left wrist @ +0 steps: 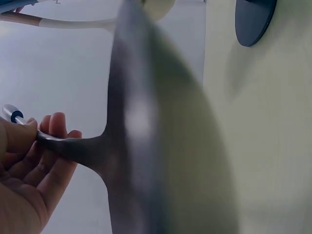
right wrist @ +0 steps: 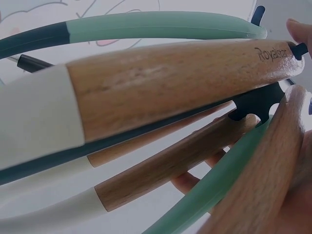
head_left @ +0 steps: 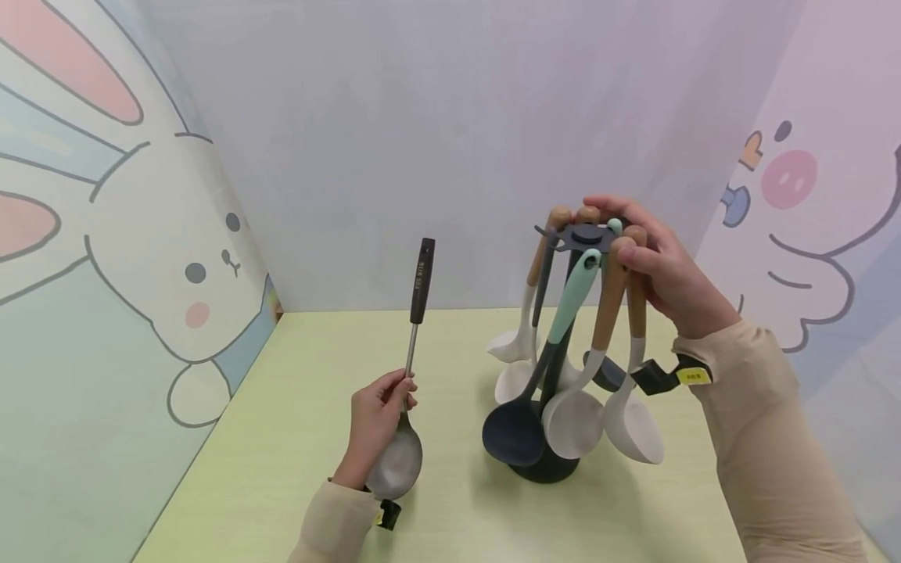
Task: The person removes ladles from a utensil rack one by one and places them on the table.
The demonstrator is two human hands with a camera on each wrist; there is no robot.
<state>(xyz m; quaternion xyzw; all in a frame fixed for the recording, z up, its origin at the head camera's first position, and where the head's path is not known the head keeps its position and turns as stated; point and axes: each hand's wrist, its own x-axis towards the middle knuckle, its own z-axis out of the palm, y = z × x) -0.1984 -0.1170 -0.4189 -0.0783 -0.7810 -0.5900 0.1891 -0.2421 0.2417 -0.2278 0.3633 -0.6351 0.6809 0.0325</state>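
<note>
In the head view my left hand (head_left: 380,414) pinches a metal ladle (head_left: 396,461) low on its thin shaft. Its dark handle points up and its bowl hangs beside the wrist; the left wrist view shows the bowl (left wrist: 131,122) large and blurred. My right hand (head_left: 672,266) spans the top of a black utensil stand (head_left: 545,469), gripping it around the hanging handles. Its thumb lies on a wooden handle (head_left: 611,305). A dark ladle with a mint handle (head_left: 573,297) and white ladles (head_left: 573,422) hang there. The right wrist view shows fingers behind the handles (right wrist: 180,158).
The stand is on a pale yellow-green table (head_left: 281,438), right of the middle. A plain light wall (head_left: 422,141) rises behind it. Side panels carry a cartoon rabbit (head_left: 169,258) and a pink-nosed animal (head_left: 831,211). Another dark utensil head (head_left: 605,374) hangs behind the front ladles.
</note>
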